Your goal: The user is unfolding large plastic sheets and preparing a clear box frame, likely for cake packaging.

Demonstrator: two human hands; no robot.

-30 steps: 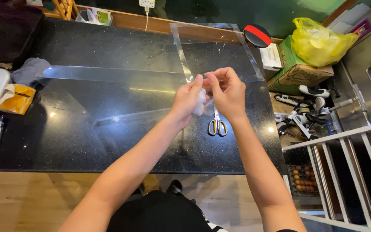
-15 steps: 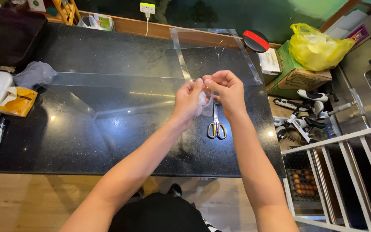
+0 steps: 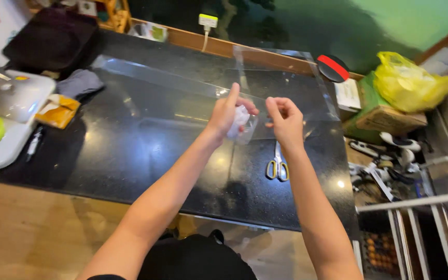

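My left hand point(image 3: 228, 112) is closed around a small white object wrapped in clear film point(image 3: 240, 123), its index finger pointing up. My right hand point(image 3: 285, 121) hovers just to the right, fingers pinched together near the film's edge; whether it grips the film is unclear. A large clear plastic sheet point(image 3: 182, 85) lies spread over the black stone counter point(image 3: 130, 155) beneath both hands. Scissors with yellow handles point(image 3: 277, 165) lie on the counter under my right wrist.
At the left sit a white tray point(image 3: 6, 103), a yellow packet point(image 3: 58, 110), a grey cloth point(image 3: 79, 83) and a black bag point(image 3: 53, 39). A yellow plastic bag point(image 3: 416, 83) on a cardboard box and a white rack point(image 3: 426, 228) stand at the right.
My hands have drawn slightly apart and lifted; my left index finger now points up. The view has shifted, so the counter appears lower and to the right.
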